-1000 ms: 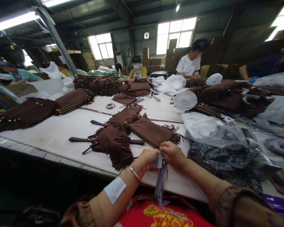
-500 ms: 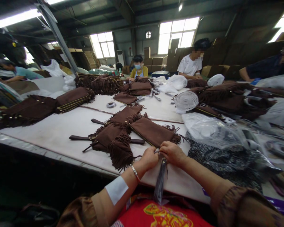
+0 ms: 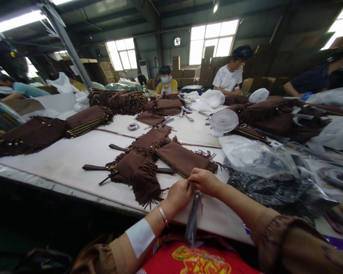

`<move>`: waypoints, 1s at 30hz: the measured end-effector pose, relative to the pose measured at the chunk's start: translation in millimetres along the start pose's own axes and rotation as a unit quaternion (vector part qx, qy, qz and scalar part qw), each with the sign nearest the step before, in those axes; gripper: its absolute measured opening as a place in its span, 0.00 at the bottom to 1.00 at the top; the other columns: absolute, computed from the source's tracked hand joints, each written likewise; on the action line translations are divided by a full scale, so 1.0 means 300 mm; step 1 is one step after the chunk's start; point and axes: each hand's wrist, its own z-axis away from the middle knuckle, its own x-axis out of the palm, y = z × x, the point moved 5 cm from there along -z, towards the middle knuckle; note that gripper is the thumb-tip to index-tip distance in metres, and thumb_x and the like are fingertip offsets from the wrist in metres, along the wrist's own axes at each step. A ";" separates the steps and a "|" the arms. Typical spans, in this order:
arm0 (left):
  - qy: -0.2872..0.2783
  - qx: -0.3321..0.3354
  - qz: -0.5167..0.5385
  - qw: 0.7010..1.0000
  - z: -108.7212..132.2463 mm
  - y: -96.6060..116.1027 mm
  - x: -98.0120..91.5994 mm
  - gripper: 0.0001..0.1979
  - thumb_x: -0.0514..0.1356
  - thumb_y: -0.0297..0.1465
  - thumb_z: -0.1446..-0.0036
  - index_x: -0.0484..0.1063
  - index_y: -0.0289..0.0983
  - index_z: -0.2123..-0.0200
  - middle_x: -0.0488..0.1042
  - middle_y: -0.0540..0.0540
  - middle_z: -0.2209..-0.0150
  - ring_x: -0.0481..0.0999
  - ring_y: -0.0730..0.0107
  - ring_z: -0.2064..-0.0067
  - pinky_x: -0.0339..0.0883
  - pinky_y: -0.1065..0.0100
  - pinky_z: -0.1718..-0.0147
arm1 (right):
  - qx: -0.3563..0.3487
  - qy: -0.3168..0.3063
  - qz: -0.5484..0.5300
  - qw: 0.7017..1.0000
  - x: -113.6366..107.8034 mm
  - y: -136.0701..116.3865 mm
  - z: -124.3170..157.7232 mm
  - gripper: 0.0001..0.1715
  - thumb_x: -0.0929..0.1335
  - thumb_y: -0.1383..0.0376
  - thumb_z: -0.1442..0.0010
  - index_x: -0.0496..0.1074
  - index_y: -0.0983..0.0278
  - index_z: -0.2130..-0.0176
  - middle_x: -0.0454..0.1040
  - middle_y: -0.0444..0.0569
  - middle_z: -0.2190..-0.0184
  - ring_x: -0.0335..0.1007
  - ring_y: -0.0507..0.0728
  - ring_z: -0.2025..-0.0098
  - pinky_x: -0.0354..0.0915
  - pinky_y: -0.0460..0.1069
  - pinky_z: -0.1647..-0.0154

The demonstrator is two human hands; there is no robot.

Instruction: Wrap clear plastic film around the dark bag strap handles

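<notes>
My left hand (image 3: 179, 194) and my right hand (image 3: 205, 182) meet at the near edge of a brown fringed pouch (image 3: 183, 156). Both are closed, fingertips together around something small at the top of a wrapped strap. That dark strap (image 3: 192, 220), in clear plastic, hangs below my hands over the table's front edge. What exactly each hand pinches is hidden by the fingers. Left of the pouch, more brown fringed pouches (image 3: 133, 163) overlap, with wrist straps (image 3: 95, 167) sticking out.
A white fan (image 3: 223, 121) stands beyond the pouch. Clear plastic bags (image 3: 246, 152) lie on patterned dark fabric (image 3: 263, 194) at the right. Stacked brown pouches (image 3: 87, 118) sit at the left. Several people work across the table (image 3: 60, 156), one in a white shirt (image 3: 228, 79).
My hands have drawn closer together, and the grey piece that showed between the fingertips is now mostly covered. The view has shifted slightly.
</notes>
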 end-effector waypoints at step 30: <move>-0.052 -0.166 0.220 0.960 -0.013 -0.038 -0.006 0.09 0.56 0.31 0.46 0.66 0.37 0.78 0.68 0.50 0.76 0.63 0.72 0.73 0.55 0.70 0.74 | 0.019 0.191 0.123 0.974 -0.134 -0.088 0.267 0.19 0.64 0.69 0.38 0.70 0.58 0.48 0.71 0.51 0.48 0.61 0.63 0.44 0.56 0.60 0.43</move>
